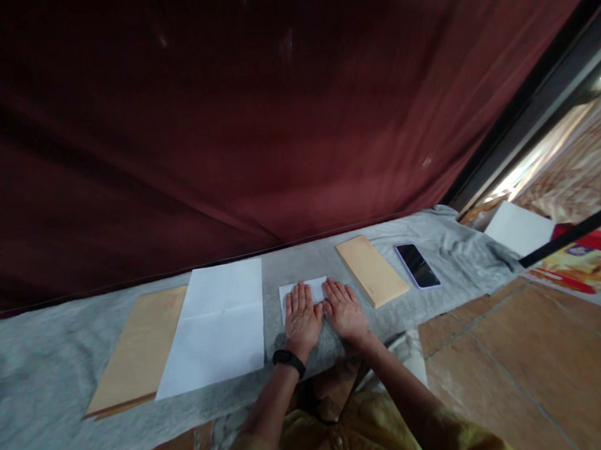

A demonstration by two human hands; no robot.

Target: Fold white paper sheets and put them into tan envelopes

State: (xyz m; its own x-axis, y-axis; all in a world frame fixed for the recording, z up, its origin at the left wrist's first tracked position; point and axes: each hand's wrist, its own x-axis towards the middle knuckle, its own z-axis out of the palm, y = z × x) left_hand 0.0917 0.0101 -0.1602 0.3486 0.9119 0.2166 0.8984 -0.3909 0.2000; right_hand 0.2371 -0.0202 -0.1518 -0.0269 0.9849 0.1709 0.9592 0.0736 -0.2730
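A small folded white sheet of paper [316, 289] lies on the grey cloth in front of me, partly covered by both hands. My left hand [302, 318] rests flat on its left part, fingers stretched out, a black band around the wrist. Flat over its right edge lies my right hand [345, 311], fingers extended and slightly spread. The two thumbs nearly meet in the middle. To the left is a larger white sheet [212, 334] with a crease across it. Right of my hands lies a stack of brown envelopes [373, 271].
Larger brown envelopes [136, 349] lie at the left, partly under the white sheet. A phone [417, 266] lies at the right on the grey cloth [38, 388]. Behind rises a dark red curtain [271, 149]. A red and yellow printed package [600, 265] is at the far right, beyond a dark bar.
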